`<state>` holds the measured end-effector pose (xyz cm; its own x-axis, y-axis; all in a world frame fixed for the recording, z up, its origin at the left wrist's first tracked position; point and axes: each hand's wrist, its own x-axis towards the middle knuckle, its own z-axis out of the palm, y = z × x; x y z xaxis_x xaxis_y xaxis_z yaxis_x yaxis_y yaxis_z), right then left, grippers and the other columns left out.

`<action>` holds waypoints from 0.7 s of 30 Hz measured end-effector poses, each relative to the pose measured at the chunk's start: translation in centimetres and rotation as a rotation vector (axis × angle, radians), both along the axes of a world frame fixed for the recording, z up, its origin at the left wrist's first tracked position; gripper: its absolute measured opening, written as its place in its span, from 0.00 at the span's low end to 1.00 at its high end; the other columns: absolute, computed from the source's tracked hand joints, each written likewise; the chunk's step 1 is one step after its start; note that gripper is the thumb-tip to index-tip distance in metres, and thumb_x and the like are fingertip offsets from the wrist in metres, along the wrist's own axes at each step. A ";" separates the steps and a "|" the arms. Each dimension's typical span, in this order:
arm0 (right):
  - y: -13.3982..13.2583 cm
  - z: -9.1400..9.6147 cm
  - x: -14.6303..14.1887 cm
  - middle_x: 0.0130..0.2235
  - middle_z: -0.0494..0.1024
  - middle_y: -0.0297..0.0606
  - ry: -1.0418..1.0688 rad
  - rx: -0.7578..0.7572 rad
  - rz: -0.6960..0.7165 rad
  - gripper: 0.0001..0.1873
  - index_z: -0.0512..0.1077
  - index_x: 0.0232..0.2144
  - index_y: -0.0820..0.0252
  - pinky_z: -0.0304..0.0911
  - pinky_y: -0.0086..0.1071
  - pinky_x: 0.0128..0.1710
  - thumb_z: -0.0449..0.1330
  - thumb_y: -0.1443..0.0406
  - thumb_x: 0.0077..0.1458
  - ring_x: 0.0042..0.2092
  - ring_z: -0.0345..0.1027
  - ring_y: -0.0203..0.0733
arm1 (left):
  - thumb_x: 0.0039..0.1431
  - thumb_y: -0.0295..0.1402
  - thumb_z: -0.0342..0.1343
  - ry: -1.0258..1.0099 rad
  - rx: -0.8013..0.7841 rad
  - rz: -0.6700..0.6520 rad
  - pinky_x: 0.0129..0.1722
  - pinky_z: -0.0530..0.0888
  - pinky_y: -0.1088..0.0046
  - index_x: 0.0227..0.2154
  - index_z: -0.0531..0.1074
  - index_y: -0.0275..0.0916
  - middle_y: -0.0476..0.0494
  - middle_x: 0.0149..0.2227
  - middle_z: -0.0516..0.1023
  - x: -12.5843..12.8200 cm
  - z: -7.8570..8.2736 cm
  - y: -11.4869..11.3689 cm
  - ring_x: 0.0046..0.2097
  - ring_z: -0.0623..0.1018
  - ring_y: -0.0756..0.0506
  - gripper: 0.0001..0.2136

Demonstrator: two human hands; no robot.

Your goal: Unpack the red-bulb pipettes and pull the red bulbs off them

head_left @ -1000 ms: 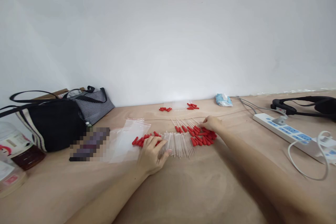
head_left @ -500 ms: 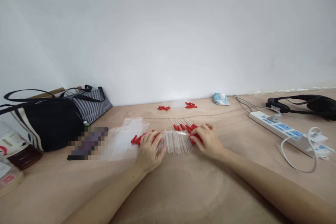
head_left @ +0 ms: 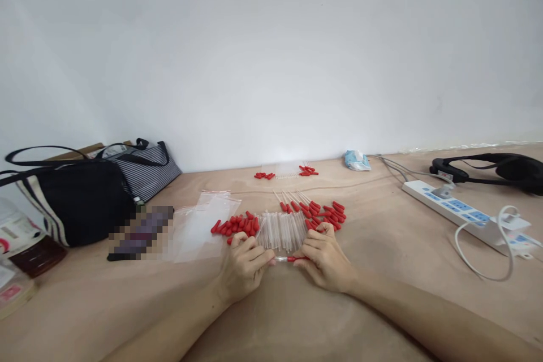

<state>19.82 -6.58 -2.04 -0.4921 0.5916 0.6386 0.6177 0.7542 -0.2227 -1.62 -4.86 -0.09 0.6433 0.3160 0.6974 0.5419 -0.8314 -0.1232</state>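
Observation:
In front of the pile, my left hand (head_left: pixel 247 263) is closed on a clear glass tube (head_left: pixel 280 259) that lies level between my hands. My right hand (head_left: pixel 323 257) pinches a red rubber bulb (head_left: pixel 291 259) at the tube's right end; my fingers cover part of it. Just beyond lies a row of clear tubes (head_left: pixel 280 232) side by side. Loose red bulbs (head_left: pixel 235 226) are heaped left of the row, and more red bulbs (head_left: pixel 333 215) lie to its right. Behind the row, several thin tubes with red bulbs on them (head_left: pixel 292 202) point away from me.
Clear zip bags (head_left: pixel 207 223) lie flat at the left, beside a pixelated dark object (head_left: pixel 144 232). Bags (head_left: pixel 93 198) and jars (head_left: pixel 25 237) stand farther left. A power strip (head_left: pixel 458 212) with cables is at the right, near black headgear (head_left: pixel 487 169). A blue-white packet (head_left: pixel 357 160) sits by the wall.
Both hands have come off the heaps and drawn toward me and inward. A tube and a red bulb are now held end to end between them.

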 end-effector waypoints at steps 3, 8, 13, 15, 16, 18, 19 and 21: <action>0.3 0.1 1.4 0.22 0.71 0.33 0.042 -0.046 -0.065 0.12 0.69 0.23 0.59 0.45 0.39 0.40 0.51 0.64 0.55 0.30 0.60 0.36 | 0.60 0.29 0.45 -0.065 -0.018 0.047 0.33 0.59 0.69 0.25 0.70 0.39 0.52 0.18 0.69 -1.1 0.0 0.5 0.24 0.63 0.51 0.11; 2.6 0.6 4.4 0.31 0.75 0.37 0.285 -0.209 -0.140 0.11 0.72 0.31 0.57 0.55 0.36 0.38 0.50 0.61 0.55 0.34 0.65 0.39 | 0.61 0.28 0.43 -0.128 -0.071 0.237 0.33 0.64 0.71 0.36 0.70 0.38 0.47 0.26 0.72 -3.0 -0.4 1.7 0.29 0.69 0.50 0.10; 5.5 0.2 6.4 0.34 0.73 0.40 0.498 -0.262 -0.310 0.16 0.72 0.37 0.58 0.61 0.33 0.37 0.50 0.58 0.53 0.37 0.66 0.40 | 0.60 0.26 0.41 -0.202 -0.139 0.198 0.36 0.70 0.74 0.47 0.66 0.36 0.44 0.34 0.68 -1.5 -0.4 3.2 0.35 0.71 0.50 0.14; 6.2 -0.1 7.5 0.32 0.72 0.40 0.563 -0.285 -0.446 0.18 0.72 0.39 0.60 0.62 0.32 0.33 0.51 0.58 0.51 0.33 0.66 0.39 | 0.60 0.26 0.42 -0.212 -0.130 0.173 0.33 0.70 0.76 0.44 0.68 0.37 0.45 0.32 0.67 -0.6 -0.3 4.0 0.33 0.71 0.51 0.13; 6.5 -0.2 8.1 0.31 0.71 0.39 0.593 -0.301 -0.516 0.19 0.72 0.39 0.62 0.62 0.31 0.30 0.51 0.57 0.50 0.31 0.66 0.38 | 0.59 0.25 0.42 -0.204 -0.115 0.169 0.32 0.71 0.76 0.43 0.68 0.38 0.46 0.31 0.67 -0.1 -0.2 4.4 0.32 0.71 0.51 0.13; 7.0 -0.3 9.3 0.27 0.71 0.38 0.620 -0.330 -0.640 0.19 0.72 0.37 0.63 0.59 0.30 0.26 0.53 0.56 0.47 0.26 0.64 0.37 | 0.59 0.25 0.43 -0.170 -0.072 0.170 0.33 0.71 0.75 0.43 0.68 0.38 0.46 0.31 0.69 0.6 -0.2 4.8 0.32 0.72 0.50 0.13; 7.2 -0.3 9.8 0.26 0.72 0.37 0.607 -0.345 -0.679 0.18 0.72 0.34 0.63 0.58 0.29 0.24 0.54 0.56 0.46 0.25 0.63 0.36 | 0.58 0.24 0.43 -0.141 -0.050 0.168 0.34 0.72 0.73 0.43 0.68 0.37 0.45 0.32 0.71 0.9 -0.2 4.9 0.33 0.73 0.49 0.13; 7.5 -0.2 10.4 0.25 0.73 0.36 0.535 -0.382 -0.699 0.16 0.72 0.29 0.62 0.55 0.28 0.23 0.56 0.55 0.43 0.24 0.62 0.35 | 0.58 0.23 0.43 -0.077 -0.016 0.156 0.37 0.72 0.71 0.43 0.67 0.36 0.44 0.33 0.73 1.5 -0.3 4.9 0.35 0.73 0.47 0.13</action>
<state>30.20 0.90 -2.29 0.3523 0.8555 0.3795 0.6456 0.0714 -0.7603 -0.15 -0.01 -0.40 0.5305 0.4194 0.7366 0.6718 -0.7380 -0.0636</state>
